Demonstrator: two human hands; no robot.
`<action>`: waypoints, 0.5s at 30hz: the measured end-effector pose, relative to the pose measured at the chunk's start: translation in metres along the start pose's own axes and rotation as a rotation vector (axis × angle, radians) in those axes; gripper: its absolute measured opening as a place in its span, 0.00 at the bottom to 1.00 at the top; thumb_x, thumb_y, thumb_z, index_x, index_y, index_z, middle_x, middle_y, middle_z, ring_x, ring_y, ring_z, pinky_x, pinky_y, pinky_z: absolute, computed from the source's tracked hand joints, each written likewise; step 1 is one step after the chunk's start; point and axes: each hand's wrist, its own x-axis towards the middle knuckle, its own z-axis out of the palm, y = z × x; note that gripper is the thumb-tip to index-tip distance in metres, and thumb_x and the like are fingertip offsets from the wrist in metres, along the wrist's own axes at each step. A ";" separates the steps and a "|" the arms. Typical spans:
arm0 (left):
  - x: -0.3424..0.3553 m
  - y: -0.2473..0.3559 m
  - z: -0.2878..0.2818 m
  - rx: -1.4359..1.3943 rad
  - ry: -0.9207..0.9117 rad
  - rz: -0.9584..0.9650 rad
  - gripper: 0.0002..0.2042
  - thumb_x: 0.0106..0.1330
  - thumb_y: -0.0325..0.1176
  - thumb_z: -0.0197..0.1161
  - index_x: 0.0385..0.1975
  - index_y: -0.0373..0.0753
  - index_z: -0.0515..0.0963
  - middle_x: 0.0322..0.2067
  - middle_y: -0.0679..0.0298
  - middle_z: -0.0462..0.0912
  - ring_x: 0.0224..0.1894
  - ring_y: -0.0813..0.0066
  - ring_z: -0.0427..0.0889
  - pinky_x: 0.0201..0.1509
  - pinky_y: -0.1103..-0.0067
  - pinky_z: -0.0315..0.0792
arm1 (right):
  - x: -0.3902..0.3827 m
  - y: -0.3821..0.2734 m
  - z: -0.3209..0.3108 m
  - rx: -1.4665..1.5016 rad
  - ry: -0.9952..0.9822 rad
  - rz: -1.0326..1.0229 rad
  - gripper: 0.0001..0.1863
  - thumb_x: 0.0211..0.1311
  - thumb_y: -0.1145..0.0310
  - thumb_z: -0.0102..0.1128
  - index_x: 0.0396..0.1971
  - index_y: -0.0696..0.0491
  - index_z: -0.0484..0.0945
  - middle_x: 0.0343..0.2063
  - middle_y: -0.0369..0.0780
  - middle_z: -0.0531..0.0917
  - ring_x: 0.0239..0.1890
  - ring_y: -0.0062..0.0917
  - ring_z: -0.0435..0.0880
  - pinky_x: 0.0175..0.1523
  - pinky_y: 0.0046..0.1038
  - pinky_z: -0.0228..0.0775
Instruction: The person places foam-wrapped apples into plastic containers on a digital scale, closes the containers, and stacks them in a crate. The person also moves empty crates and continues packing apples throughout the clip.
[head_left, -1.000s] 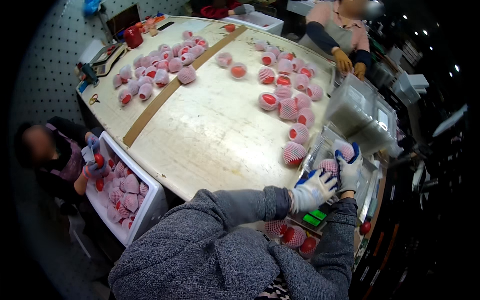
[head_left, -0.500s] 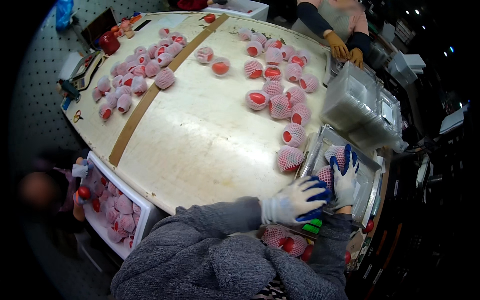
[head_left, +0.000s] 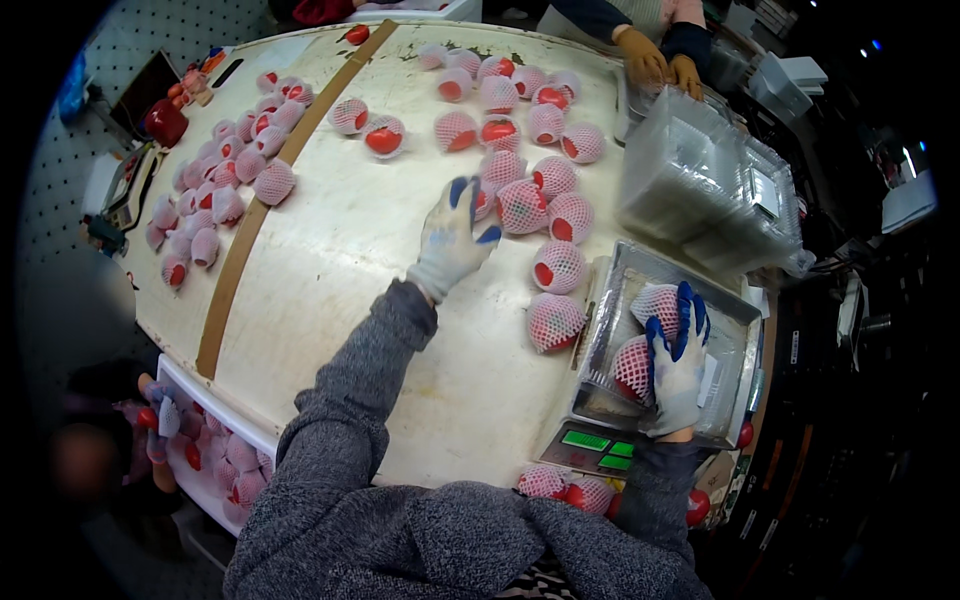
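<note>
My left hand (head_left: 452, 238), in a white and blue glove, reaches over the table with fingers apart. Its finger and thumb come up beside a netted red fruit (head_left: 484, 200) at the left edge of a cluster. In a clear plastic tray on the scale (head_left: 600, 410), my gloved right hand (head_left: 682, 362) has its fingers and thumb around the near side of a netted red fruit (head_left: 655, 303). A second netted fruit (head_left: 632, 366) lies against that hand, partly covered by it. The scale's green display (head_left: 586, 440) is lit.
More netted fruits (head_left: 500, 94) spread toward the far side; another group (head_left: 228, 172) lies beyond a brown strip (head_left: 240, 258). Stacked clear trays (head_left: 680, 160) stand at the right. A co-worker's gloved hands (head_left: 645, 58) are behind them. A white bin (head_left: 222, 425) of fruits stands at left, beside another person.
My left hand has moved from the tray up and left to the fruits on the table. The right hand stays at the tray, its thumb now between the two fruits. The view has shifted slightly.
</note>
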 end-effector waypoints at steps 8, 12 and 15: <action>0.123 0.002 0.067 0.206 -0.310 -0.283 0.37 0.54 0.55 0.61 0.61 0.40 0.63 0.57 0.50 0.69 0.58 0.53 0.70 0.60 0.65 0.64 | -0.001 -0.005 -0.003 -0.013 -0.009 0.002 0.35 0.55 0.57 0.59 0.64 0.43 0.61 0.62 0.49 0.63 0.64 0.45 0.59 0.65 0.42 0.54; 0.125 -0.006 0.074 0.227 -0.364 -0.326 0.32 0.54 0.51 0.61 0.59 0.44 0.67 0.57 0.51 0.70 0.59 0.56 0.70 0.59 0.66 0.65 | -0.001 -0.005 -0.003 -0.019 -0.011 -0.002 0.36 0.54 0.56 0.60 0.64 0.42 0.60 0.62 0.48 0.62 0.64 0.45 0.59 0.66 0.42 0.53; 0.121 -0.015 0.067 0.129 -0.352 -0.365 0.30 0.54 0.48 0.62 0.57 0.43 0.67 0.55 0.51 0.71 0.57 0.56 0.71 0.58 0.68 0.66 | -0.001 -0.005 -0.003 -0.043 -0.012 0.009 0.36 0.54 0.55 0.60 0.64 0.42 0.61 0.62 0.48 0.62 0.64 0.46 0.59 0.66 0.42 0.54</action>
